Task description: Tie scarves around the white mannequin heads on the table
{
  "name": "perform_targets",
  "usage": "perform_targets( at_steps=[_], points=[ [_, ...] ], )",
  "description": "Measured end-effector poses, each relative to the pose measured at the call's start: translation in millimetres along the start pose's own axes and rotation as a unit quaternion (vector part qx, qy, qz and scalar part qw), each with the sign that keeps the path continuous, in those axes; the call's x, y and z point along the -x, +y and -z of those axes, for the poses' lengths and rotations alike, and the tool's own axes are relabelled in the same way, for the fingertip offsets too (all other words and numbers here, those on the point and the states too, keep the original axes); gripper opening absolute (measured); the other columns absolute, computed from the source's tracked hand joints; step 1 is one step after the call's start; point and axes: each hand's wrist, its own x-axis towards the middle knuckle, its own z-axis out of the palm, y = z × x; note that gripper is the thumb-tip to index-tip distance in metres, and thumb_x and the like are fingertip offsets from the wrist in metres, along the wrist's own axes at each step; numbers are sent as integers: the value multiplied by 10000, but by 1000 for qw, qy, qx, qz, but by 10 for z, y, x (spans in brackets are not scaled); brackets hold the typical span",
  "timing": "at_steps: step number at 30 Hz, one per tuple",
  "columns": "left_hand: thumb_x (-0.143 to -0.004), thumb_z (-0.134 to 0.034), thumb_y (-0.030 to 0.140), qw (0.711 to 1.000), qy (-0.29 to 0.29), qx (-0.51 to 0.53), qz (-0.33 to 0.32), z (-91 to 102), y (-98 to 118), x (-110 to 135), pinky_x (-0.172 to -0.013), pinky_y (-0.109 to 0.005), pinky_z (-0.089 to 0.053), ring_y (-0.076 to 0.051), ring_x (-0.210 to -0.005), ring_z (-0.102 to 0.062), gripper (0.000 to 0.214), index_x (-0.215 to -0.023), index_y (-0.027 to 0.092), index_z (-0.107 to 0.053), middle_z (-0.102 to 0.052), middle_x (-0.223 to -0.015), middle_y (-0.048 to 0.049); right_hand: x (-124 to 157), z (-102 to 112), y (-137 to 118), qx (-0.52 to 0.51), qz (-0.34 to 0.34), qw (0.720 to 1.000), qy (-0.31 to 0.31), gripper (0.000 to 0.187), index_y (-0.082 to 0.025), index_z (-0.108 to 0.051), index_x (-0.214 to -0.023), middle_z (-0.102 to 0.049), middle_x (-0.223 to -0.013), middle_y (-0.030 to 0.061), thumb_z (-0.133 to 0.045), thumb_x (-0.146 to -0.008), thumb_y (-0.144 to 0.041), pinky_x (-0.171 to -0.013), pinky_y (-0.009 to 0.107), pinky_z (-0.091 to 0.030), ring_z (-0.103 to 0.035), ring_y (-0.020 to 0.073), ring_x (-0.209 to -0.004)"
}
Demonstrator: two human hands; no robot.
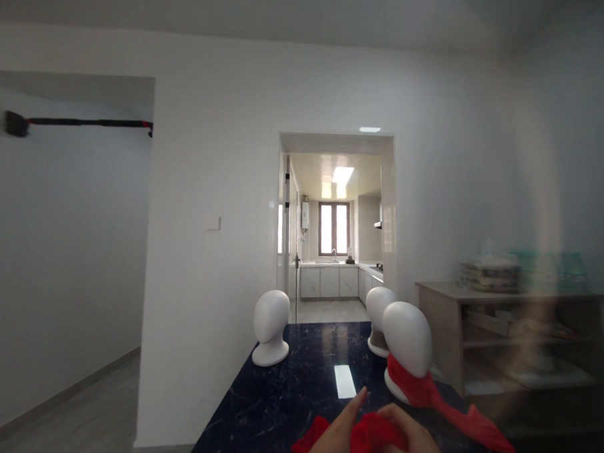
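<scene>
You're at the dark marble table (pixel 295 386), which runs away from you toward the kitchen doorway (pixel 334 228). Three white mannequin heads stand on it: the left head (pixel 271 325) is bare, the far right head (pixel 378 316) looks bare too, and the near right head (pixel 408 338) already has a red scarf (pixel 439 403) round its neck, with the tail trailing right and toward you across the table. So I'd say one head is dressed and two are left.

At the bottom edge, both your hands are bunched on a second red cloth (pixel 373 440). Your left hand (pixel 336 431) is partly curled on it, one finger pointing up toward the heads; your right hand (pixel 415 438) is closed over it. The cloth's a crumpled lump lying roughly left-right, so there's no clear pointing end.
</scene>
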Motion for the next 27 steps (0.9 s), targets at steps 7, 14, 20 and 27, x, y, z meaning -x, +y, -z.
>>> perform_targets(
  at_steps=[7,14,20,27],
  points=[
    [-686,-729,111,986,61,152,-20,88,783,-377,-799,-307,-604,-194,-885,-738,507,-1188,170,-690,-767,-1051,-49,-438,402,-872,-134,-7,988,-74,442,-220,-685,-1137,-754,-832,-20,-688,-695,-232,-601,266,-513,-645,153,-652],
    [-798,-641,296,994,71,-35,75,878,1223,-335,-478,-230,-339,-104,-478,-483,189,-926,178,-715,-541,-579,71,-519,1032,-1014,-99,-62,952,-282,527,-186,-708,-1134,-714,-841,-32,-810,-617,-171,-611,214,-492,-627,107,-656],
    [-831,-671,422,993,39,-99,57,1314,1493,-217,-498,-243,-256,-92,-513,-412,241,-857,183,-681,-502,-606,81,-554,1186,-1056,-89,-53,959,-265,327,-168,-731,-1028,-633,-701,-50,-791,-738,-307,-507,192,-371,-503,75,-552],
    [-789,-746,404,968,-31,-247,29,1455,1557,-103,-597,-252,-381,-149,-639,-599,217,-868,202,-751,-669,-681,40,-481,1371,-1192,7,-72,939,-336,303,-181,-746,-952,-670,-722,-45,-782,-654,-222,-576,201,-454,-576,102,-600]
  ],
)
